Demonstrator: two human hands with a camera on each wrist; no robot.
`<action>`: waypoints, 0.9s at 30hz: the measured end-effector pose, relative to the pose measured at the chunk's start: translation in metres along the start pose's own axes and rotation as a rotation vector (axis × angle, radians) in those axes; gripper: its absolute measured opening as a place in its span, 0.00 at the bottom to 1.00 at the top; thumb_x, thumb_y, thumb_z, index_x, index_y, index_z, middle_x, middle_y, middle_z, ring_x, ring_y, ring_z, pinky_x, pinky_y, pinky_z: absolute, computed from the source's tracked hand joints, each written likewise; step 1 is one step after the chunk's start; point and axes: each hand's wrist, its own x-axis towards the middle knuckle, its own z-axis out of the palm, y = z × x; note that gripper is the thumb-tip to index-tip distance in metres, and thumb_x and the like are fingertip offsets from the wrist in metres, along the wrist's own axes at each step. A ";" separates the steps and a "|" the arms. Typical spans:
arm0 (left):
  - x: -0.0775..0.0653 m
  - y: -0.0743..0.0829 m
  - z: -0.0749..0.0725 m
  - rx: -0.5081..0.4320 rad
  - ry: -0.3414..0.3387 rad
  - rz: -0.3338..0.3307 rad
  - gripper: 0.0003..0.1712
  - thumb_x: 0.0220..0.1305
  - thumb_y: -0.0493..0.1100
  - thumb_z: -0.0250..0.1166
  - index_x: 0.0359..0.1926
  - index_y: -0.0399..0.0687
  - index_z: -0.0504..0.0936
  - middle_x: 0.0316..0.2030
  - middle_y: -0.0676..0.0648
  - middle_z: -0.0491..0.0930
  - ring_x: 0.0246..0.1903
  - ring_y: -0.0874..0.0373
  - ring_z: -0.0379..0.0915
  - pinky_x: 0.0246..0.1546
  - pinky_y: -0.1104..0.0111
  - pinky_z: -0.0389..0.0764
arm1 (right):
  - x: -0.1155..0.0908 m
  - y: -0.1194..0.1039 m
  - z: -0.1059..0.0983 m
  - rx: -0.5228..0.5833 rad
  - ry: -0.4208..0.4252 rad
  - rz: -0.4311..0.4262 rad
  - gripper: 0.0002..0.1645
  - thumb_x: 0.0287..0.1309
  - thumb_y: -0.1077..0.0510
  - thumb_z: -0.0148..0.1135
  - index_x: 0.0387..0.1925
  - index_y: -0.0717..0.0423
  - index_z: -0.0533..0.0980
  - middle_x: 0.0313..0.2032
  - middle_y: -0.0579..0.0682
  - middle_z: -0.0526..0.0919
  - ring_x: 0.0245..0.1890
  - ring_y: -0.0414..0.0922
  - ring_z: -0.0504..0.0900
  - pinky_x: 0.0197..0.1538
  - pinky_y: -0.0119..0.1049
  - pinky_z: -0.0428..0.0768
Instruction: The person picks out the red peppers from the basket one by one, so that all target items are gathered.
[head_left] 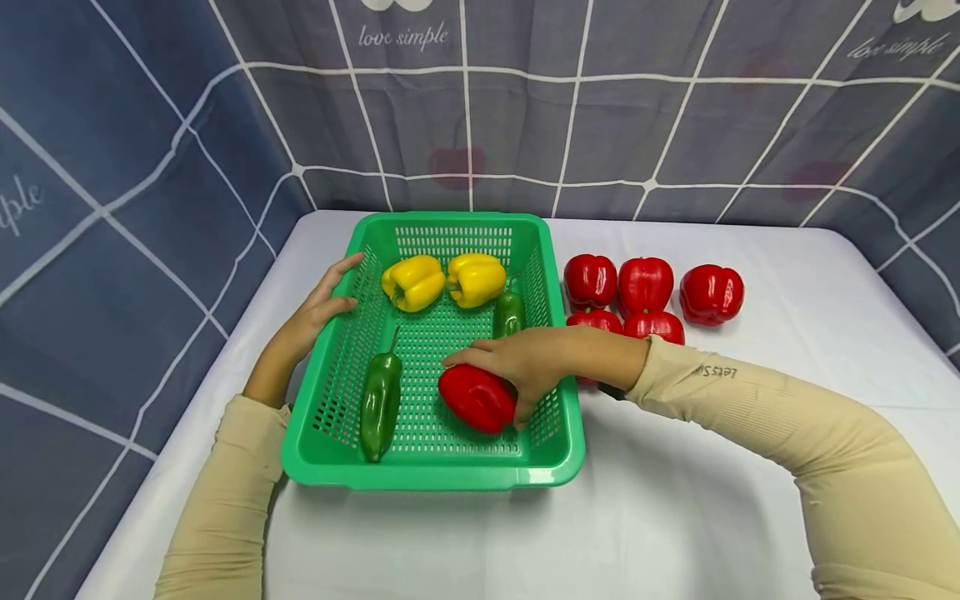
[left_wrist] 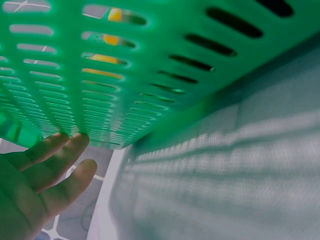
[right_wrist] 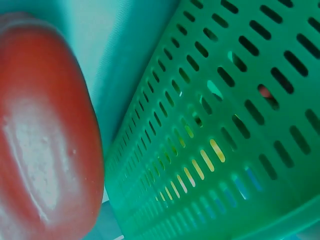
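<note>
In the head view my right hand [head_left: 521,362] grips a red bell pepper [head_left: 477,400] from above, inside the green basket [head_left: 431,476], towards its front right. My left hand [head_left: 303,325] rests at the basket's left rim, with fingers extended over the edge. The left wrist view shows that hand's spread fingers [left_wrist: 70,177] by the slotted outer wall. Two yellow bell peppers [head_left: 414,283] lie at the back of the basket. One long green pepper [head_left: 381,406] lies at the left, and another green pepper [head_left: 509,314] at the right is partly hidden by my right hand.
Right of the basket, several red bell peppers [head_left: 646,285] stand on the white tablecloth [head_left: 675,500], some partly covered by my right forearm. One of them [right_wrist: 45,140] fills the left of the right wrist view. A grey checked cloth [head_left: 510,125] hangs behind.
</note>
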 end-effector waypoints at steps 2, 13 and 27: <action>0.001 0.000 0.000 0.016 0.002 0.007 0.39 0.59 0.32 0.44 0.71 0.48 0.43 0.71 0.46 0.35 0.69 0.50 0.29 0.63 0.46 0.39 | -0.001 0.001 -0.001 0.029 0.018 -0.011 0.62 0.33 0.48 0.76 0.67 0.36 0.47 0.57 0.40 0.65 0.54 0.41 0.67 0.45 0.32 0.76; 0.001 0.002 -0.001 -0.003 -0.003 -0.002 0.39 0.59 0.32 0.44 0.71 0.48 0.42 0.71 0.45 0.34 0.68 0.48 0.30 0.62 0.46 0.40 | -0.025 0.009 -0.015 0.164 0.126 -0.020 0.63 0.35 0.48 0.75 0.68 0.37 0.45 0.59 0.41 0.63 0.57 0.39 0.63 0.46 0.32 0.77; -0.001 0.000 0.000 0.023 0.002 0.017 0.39 0.59 0.32 0.43 0.71 0.49 0.44 0.71 0.44 0.34 0.69 0.48 0.27 0.62 0.44 0.36 | -0.061 0.021 -0.023 0.223 0.306 -0.085 0.60 0.35 0.50 0.75 0.67 0.45 0.48 0.60 0.44 0.63 0.60 0.42 0.62 0.49 0.39 0.77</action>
